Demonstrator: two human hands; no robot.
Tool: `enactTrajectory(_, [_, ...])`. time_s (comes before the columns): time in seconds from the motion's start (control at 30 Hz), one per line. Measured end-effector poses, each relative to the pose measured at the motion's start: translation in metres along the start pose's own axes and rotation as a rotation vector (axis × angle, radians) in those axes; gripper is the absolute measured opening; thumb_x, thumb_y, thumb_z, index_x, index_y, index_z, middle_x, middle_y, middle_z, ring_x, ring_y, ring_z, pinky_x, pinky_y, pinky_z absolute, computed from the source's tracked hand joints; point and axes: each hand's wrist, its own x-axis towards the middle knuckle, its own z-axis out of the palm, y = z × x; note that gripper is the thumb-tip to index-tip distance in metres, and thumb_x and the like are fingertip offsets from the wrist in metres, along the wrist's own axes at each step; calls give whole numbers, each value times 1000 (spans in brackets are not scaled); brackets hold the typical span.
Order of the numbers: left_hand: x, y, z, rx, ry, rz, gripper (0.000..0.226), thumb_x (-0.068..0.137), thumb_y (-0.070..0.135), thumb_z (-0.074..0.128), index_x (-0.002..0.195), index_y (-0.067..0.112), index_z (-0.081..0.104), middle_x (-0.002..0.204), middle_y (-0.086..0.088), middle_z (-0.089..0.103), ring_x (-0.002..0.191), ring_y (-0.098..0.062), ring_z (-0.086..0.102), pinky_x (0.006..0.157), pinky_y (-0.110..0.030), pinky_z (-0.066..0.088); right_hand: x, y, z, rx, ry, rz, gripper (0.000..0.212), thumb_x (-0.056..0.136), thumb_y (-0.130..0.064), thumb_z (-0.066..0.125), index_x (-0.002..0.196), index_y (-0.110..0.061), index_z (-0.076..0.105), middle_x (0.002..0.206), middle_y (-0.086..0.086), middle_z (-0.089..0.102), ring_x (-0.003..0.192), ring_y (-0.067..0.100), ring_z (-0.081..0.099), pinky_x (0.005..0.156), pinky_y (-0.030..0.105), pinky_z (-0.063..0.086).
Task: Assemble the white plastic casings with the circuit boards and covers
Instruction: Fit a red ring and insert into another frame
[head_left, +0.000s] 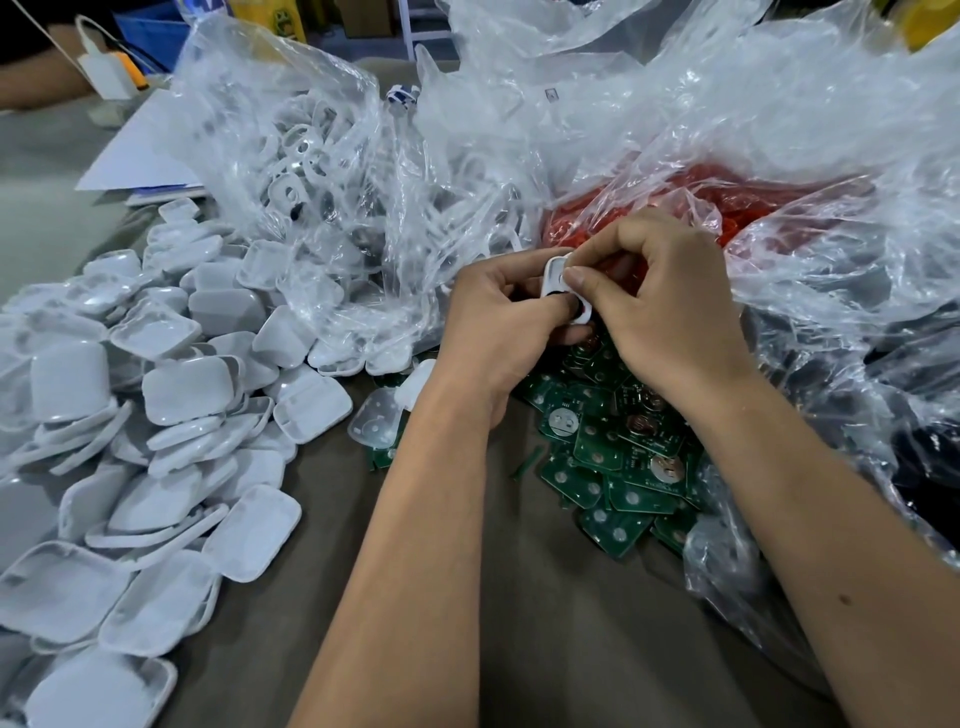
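Over on the left the table (545, 613) is heaped with white plastic casing halves (156, 415), dozens of them lying any way up and sliding over one another. Behind them sits a clear bag of white frame pieces (296, 156), its mouth slumped open toward the pile. A single translucent cover (375, 423) lies on the cloth just beside the left forearm.

The left hand (498, 322) has its fingers curled round a small white casing (563, 283), holding it from the near side, with the thumb up against its lower end. The right hand (670, 306) meets it from the other side, thumb and forefinger pinched onto the casing's upper edge, the other fingers folded. So the piece sits between both hands, up off the table, in front of a bag of red parts (691, 208). I'd guess a part is being pressed into it, though the fingers hide what goes inside.

Below the hands lies a loose spread of green circuit boards (613, 457), some with round metal contacts showing, running under crumpled clear plastic (779, 389) at the right.

What worries me: the grip is all fingertips on a small, smooth shell, so a hard squeeze off-centre could pop it loose into the boards. A board seated crooked might also jam or crack a clip.
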Motion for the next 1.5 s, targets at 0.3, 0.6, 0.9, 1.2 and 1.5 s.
enactTrajectory(0.3, [-1, 0, -1, -12, -22, 24, 34, 85, -15, 67, 110, 7, 77, 92, -13, 74, 75, -16, 74, 68, -24, 60, 1, 4, -3, 131, 22, 65, 17, 84, -17, 86, 91, -15, 70, 82, -7, 69, 71, 7, 66, 67, 19, 55])
enactTrajectory(0.6, [-1, 3, -3, -168, -113, -41, 26, 92, -8, 63, 114, 2, 73, 95, -13, 74, 81, -22, 74, 69, -25, 60, 4, 9, -9, 381, -16, 173, 11, 84, -13, 87, 85, -10, 76, 74, 6, 76, 51, 14, 67, 48, 24, 52])
enactTrajectory(0.9, [-5, 11, -4, -588, -314, -161, 27, 99, 0, 54, 123, -2, 65, 106, -16, 74, 86, -31, 75, 74, -29, 63, 5, -1, -22, 856, -65, 367, 13, 80, -11, 85, 82, -11, 72, 78, 5, 74, 64, 15, 67, 52, 24, 54])
enactTrajectory(1.2, [-3, 6, 4, -666, -293, -184, 40, 86, 2, 64, 126, 2, 64, 121, -15, 70, 95, -29, 72, 77, -31, 63, 3, 1, -16, 720, 72, 179, 23, 77, -14, 91, 76, -18, 68, 72, 5, 66, 61, 13, 61, 53, 24, 49])
enactTrajectory(1.5, [2, 5, 3, -906, -196, -211, 54, 88, 5, 65, 141, -1, 54, 134, -30, 61, 103, -39, 72, 87, -38, 62, 5, 2, -20, 688, 169, 101, 28, 103, -25, 65, 78, -18, 75, 65, 15, 60, 54, 32, 45, 48, 34, 33])
